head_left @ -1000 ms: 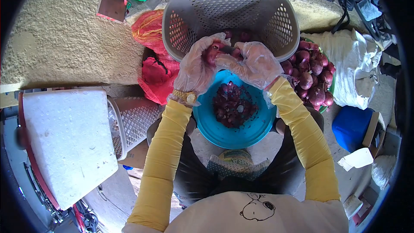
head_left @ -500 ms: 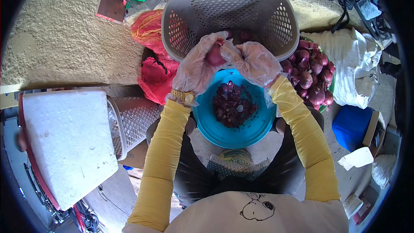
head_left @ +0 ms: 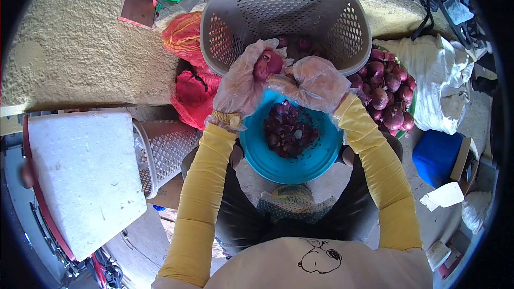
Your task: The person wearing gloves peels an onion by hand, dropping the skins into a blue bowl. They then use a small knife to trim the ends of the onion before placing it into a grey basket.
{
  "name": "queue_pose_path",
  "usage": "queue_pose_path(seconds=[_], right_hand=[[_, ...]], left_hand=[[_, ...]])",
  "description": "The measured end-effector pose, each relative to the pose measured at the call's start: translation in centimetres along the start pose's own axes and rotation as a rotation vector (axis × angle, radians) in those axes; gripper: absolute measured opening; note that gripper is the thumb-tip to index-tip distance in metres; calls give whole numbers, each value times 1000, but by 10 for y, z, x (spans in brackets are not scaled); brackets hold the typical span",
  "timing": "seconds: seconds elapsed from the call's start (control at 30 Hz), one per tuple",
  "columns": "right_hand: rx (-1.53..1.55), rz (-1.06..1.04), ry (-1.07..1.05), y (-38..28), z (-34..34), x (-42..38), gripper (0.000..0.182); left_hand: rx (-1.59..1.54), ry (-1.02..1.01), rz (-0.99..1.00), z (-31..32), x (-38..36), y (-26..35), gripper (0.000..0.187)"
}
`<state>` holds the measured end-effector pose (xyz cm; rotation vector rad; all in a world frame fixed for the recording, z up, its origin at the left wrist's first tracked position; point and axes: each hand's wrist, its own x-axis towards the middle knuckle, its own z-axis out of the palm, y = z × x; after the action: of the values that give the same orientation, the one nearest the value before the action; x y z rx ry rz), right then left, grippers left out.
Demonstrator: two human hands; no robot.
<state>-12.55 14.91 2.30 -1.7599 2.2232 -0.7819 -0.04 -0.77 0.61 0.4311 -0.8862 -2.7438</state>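
My left hand (head_left: 243, 80), in a clear plastic glove, is closed round a red onion (head_left: 274, 62) at the near rim of the grey-brown basket (head_left: 284, 0). Just right of the onion is my right hand (head_left: 318, 84), gloved the same way, with its fingers curled in. Whether something small sits in those fingers is hidden by the glove. Below both hands stands a turquoise basin (head_left: 251, 152) with dark red onion skins (head_left: 290, 131) in it. Several red onions (head_left: 304, 44) lie at the bottom of the basket.
Right of the basket is a heap of red onions (head_left: 388, 93) in a green-rimmed container, beside a white sack (head_left: 439, 85). A red mesh bag (head_left: 187, 37) lies left of the basket. A white foam box (head_left: 85, 176) and a perforated basket (head_left: 174, 147) stand at left.
The onion has turned in my left hand and shows more of its purple surface. My right hand has drawn slightly down and away from it, its fingers curling lower.
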Motion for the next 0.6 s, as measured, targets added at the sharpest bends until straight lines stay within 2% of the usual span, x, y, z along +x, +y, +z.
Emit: queue_pose_path(seconds=[0.13, 0.2, 0.3, 0.43, 0.5, 0.6], right_hand=[[-6, -14, 54, 2, 1, -1, 54], [13, -62, 182, -2, -4, -2, 62], [-32, -24, 228, 4, -1, -2, 71], [-86, 44, 232, -6, -7, -3, 76], [40, 98, 192, -9, -9, -2, 77], [59, 123, 174, -8, -11, -1, 78]], left_hand=[[-31, -2, -2, 1, 0, 1, 42], [-49, -10, -25, 6, -1, 4, 42], [-12, 93, -37, 14, -2, 5, 41], [-35, 38, -24, 0, 1, 1, 46], [-42, 30, -44, -4, 2, 1, 46], [-62, -42, -83, -1, 1, 2, 47]])
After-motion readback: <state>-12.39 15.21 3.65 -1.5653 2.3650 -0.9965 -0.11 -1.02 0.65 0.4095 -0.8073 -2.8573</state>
